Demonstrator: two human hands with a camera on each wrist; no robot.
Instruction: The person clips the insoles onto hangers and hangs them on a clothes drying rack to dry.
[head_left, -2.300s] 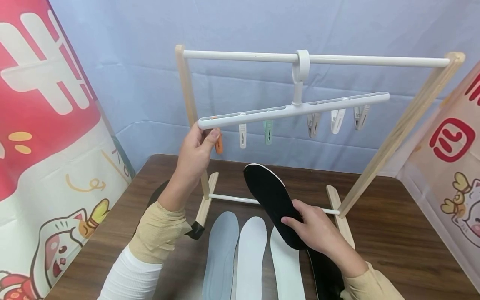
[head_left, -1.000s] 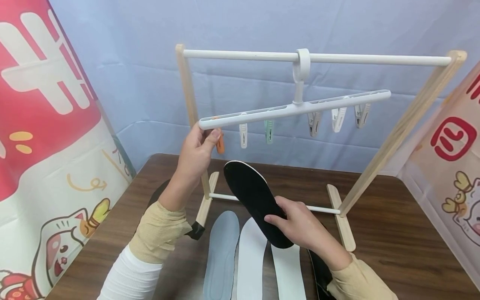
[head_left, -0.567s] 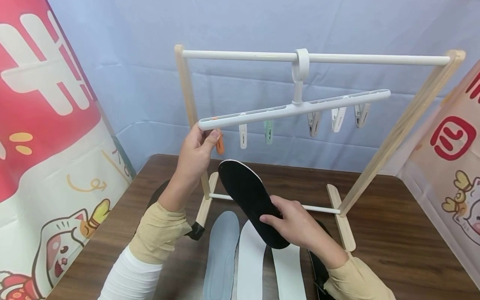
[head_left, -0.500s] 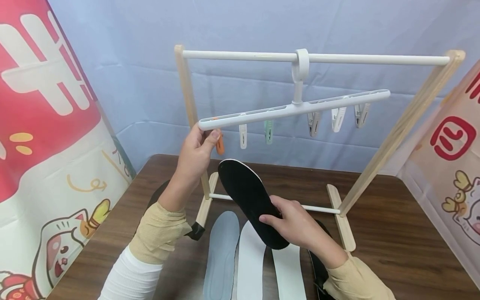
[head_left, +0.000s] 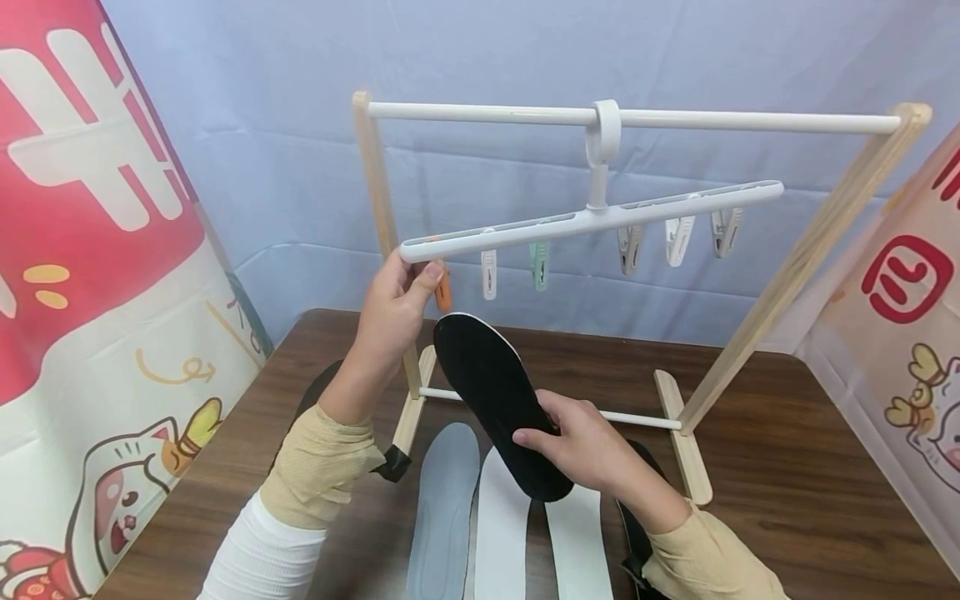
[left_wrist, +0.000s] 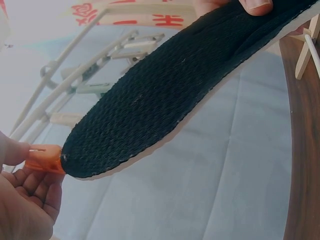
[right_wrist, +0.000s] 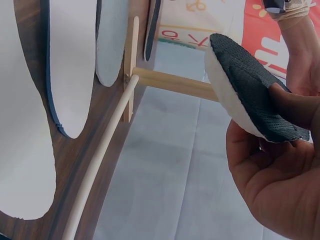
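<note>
At the left end of a white clip hanger, my left hand pinches an orange clothespin between thumb and fingers. My right hand grips one end of a black insole, thumb on its dark face, fingers on its white underside. Tilted up to the left, the insole has its far tip just below the orange clothespin in the head view. From the left wrist, that tip shows right at the clothespin's lower end. Other clips, among them a green one, hang along the bar.
The hanger hooks over the top rail of a wood-and-white rack. On the brown table lie a grey insole, two white ones, one being the middle insole, and a black one under the right forearm. Another dark shape shows behind the left wrist.
My right hand has carried the black insole leftward and slightly up, its tip closer to the orange clothespin. My left hand has stayed at the hanger's left end.
</note>
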